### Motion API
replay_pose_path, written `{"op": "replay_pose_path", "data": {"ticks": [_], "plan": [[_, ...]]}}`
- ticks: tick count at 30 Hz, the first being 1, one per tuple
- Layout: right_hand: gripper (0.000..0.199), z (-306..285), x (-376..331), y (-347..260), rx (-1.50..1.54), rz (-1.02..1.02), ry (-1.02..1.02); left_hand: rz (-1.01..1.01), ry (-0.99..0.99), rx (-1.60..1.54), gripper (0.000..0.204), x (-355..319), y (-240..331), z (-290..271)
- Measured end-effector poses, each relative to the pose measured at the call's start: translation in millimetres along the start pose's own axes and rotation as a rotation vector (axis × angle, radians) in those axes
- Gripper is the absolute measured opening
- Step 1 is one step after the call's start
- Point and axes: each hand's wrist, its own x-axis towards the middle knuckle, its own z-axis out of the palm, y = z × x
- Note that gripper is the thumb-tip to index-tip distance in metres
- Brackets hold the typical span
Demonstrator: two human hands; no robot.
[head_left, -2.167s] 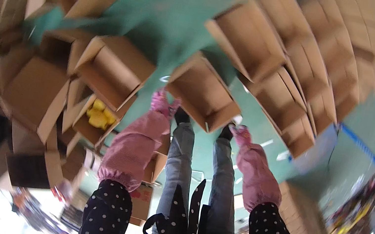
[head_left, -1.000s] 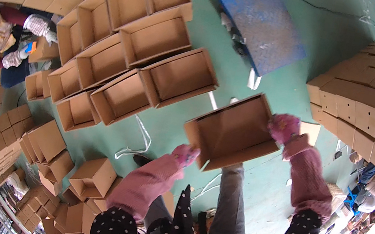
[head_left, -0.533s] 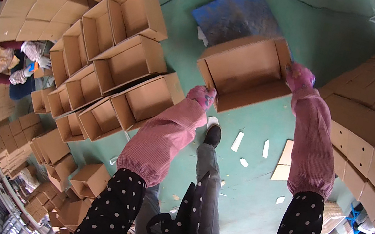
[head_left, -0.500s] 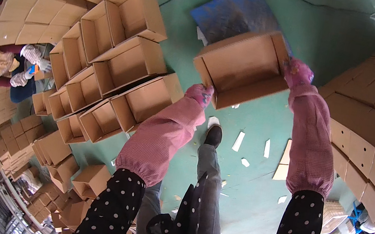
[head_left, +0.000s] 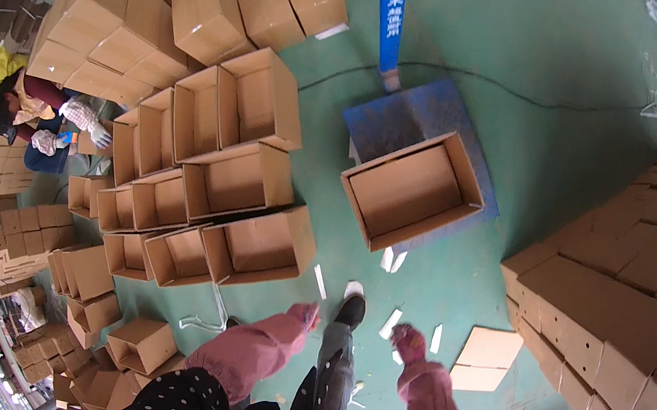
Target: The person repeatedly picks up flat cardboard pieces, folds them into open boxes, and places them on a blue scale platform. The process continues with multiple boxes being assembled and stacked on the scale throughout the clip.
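Note:
An open-topped cardboard box [head_left: 409, 197] rests on the blue platform [head_left: 415, 111] of a floor scale, its inside bare. Both my hands are apart from it, nearer my body. My left hand [head_left: 305, 316], in a patterned pink glove, hangs beside my shoe with nothing in it. To the right of the shoe is my right hand [head_left: 410, 342], gloved alike and also holding nothing. Both look loosely open, though the fingers are small and partly hidden.
Rows of open boxes [head_left: 240, 181] stand left, below stacked closed boxes [head_left: 128, 20]. A person [head_left: 45, 116] works beyond them. Flat cartons [head_left: 616, 317] are piled right. A blue post [head_left: 389, 18], dark cable [head_left: 531, 100], cardboard sheet [head_left: 486, 360] and white scraps [head_left: 390, 323] lie around.
Both hands have let go of the box and drawn back toward my body. The box, held in the air before, now sits on the blue scale platform. My view has shifted.

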Motion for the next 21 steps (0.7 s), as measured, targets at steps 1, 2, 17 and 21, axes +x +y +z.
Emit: {"op": "replay_pose_path", "data": {"ticks": [1, 2, 17, 21], "plan": [[0.019, 1, -2, 15, 0.188, 0.085, -0.009, 0.001, -0.023, -0.087, 0.029, -4, -11, -4], [0.018, 2, -3, 24, 0.289, 0.126, 0.005, -0.121, 0.026, -0.139, 0.028, -7, -18, -7], [0.073, -10, 135, -290, -1.472, -0.339, 0.938, 0.38, -0.188, 0.314, 0.036, 80, 159, 69], [0.051, 16, 202, -320, -1.541, -0.136, 0.718, 0.457, 0.173, 0.768, 0.046, 103, 232, 70]]}}
